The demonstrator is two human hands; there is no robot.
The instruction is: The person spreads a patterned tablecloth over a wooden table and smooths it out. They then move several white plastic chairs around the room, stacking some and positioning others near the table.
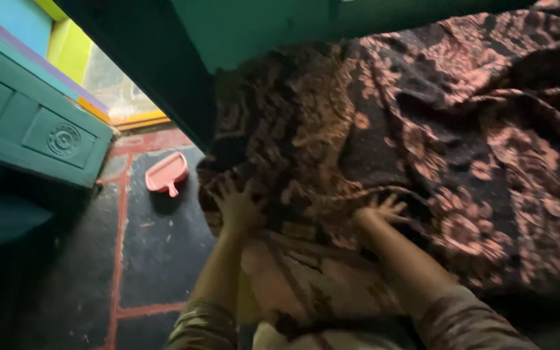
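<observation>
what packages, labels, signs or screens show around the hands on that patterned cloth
None in view: no package, label, sign or screen.
Dark brown and pink floral cloth: spread across the right, both hands pressed flat on it with fingers spread.
Pink plastic dustpan: on the dark floor, left of the cloth.
Teal carved wooden cabinet: far left.

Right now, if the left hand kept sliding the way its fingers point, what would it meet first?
The left hand, spread flat, would probably meet more of the dark floral blanket, then the green wall; depth is unclear.

Dark blanket [422,129] with pinkish floral pattern; beside it, a pink dustpan [167,174] on black floor [157,253] lined red.
</observation>
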